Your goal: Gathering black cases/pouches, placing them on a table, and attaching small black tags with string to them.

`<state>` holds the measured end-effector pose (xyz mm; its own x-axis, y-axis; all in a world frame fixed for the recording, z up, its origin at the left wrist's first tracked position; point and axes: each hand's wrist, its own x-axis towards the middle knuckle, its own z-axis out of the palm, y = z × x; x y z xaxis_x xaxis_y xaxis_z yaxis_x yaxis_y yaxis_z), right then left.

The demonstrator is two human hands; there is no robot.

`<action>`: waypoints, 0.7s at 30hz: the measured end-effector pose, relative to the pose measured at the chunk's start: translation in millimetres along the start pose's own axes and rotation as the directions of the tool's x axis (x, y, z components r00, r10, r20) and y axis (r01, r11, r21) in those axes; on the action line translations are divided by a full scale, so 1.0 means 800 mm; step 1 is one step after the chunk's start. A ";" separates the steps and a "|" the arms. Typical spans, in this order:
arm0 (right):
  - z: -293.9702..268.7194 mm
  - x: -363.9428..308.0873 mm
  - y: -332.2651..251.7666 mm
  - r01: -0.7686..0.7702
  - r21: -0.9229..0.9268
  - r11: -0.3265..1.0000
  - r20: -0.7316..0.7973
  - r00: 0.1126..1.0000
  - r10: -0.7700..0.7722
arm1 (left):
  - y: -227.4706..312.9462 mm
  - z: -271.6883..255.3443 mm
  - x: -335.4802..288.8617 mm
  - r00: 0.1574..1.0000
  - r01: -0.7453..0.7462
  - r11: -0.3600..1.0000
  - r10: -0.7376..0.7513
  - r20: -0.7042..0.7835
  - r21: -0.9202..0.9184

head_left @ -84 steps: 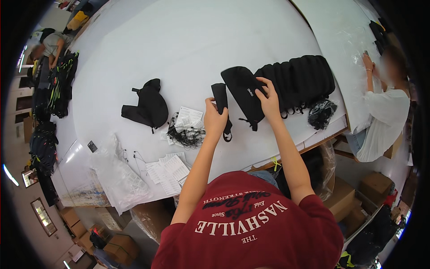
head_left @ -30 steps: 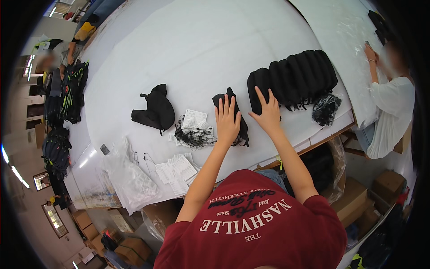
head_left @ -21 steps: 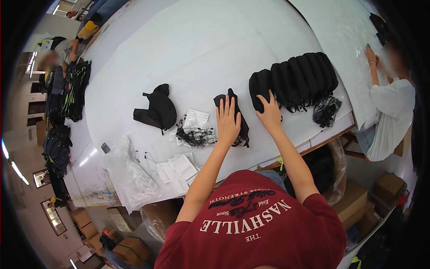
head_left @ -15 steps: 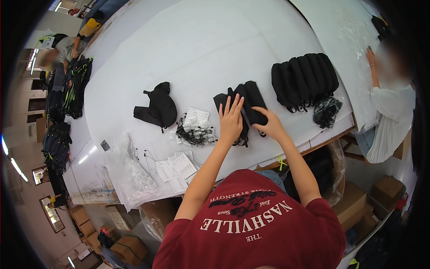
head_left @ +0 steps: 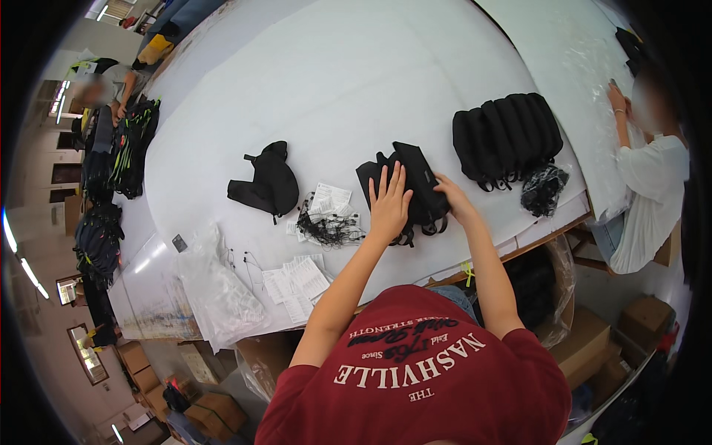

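Overall, a large white desk (head_left: 356, 81) fills the view, with a packed row of black pouches (head_left: 510, 137) on its right. A clear plastic bag (head_left: 219, 289) lies at its near left edge; a loose black bag (head_left: 278, 182) rests farther in. Mid-desk, one black pouch (head_left: 421, 174) has just left the row's left end and now sits against a second pouch (head_left: 366, 178), leaving the row shorter and this pair together for work. The left hand (head_left: 389, 211) lies flat, fingers spread, where they meet; the right hand (head_left: 457, 200) curls at the moved pouch's right edge, though whether it pinches is unclear. Smallest are white cards (head_left: 297, 282) and tangled black cords (head_left: 326, 230).
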<state>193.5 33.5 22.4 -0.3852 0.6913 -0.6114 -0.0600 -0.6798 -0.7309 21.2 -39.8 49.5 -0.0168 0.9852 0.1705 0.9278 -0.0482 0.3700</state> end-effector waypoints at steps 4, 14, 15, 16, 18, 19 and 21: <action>0.018 0.008 0.024 0.018 -0.898 0.439 -0.167 0.910 -0.379 | -0.001 -0.001 -0.001 1.000 0.015 1.000 -0.015 -0.002 0.007; -0.014 0.029 0.012 0.274 -0.454 0.848 0.094 0.961 -0.260 | 0.022 0.009 0.022 1.000 -0.013 1.000 0.013 0.012 0.004; -0.006 0.024 -0.003 0.255 -0.547 0.797 0.009 0.954 -0.298 | 0.015 0.007 0.020 1.000 0.002 1.000 -0.003 0.021 0.012; 0.004 0.014 -0.023 0.263 -0.548 0.794 0.019 0.953 -0.303 | 0.010 0.004 0.019 0.999 0.019 1.000 -0.019 0.027 0.021; 0.018 -0.006 -0.053 0.130 -0.973 0.192 -0.111 0.466 -0.878 | 0.013 -0.008 0.019 0.999 0.023 1.000 -0.024 0.028 0.010; 0.012 -0.002 -0.055 0.107 -0.968 0.227 -0.148 0.489 -0.860 | 0.013 -0.015 0.020 0.999 0.025 1.000 -0.024 0.032 -0.004; -0.008 0.003 -0.059 0.024 -0.985 0.169 -0.129 0.542 -0.830 | 0.014 -0.011 0.019 0.999 0.024 1.000 -0.024 0.039 -0.010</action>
<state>201.5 68.8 53.2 -0.0403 0.9709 0.2361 0.8882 0.1431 -0.4365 28.4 -26.4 64.0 -0.0243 0.9918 0.1257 0.9232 -0.0260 0.3835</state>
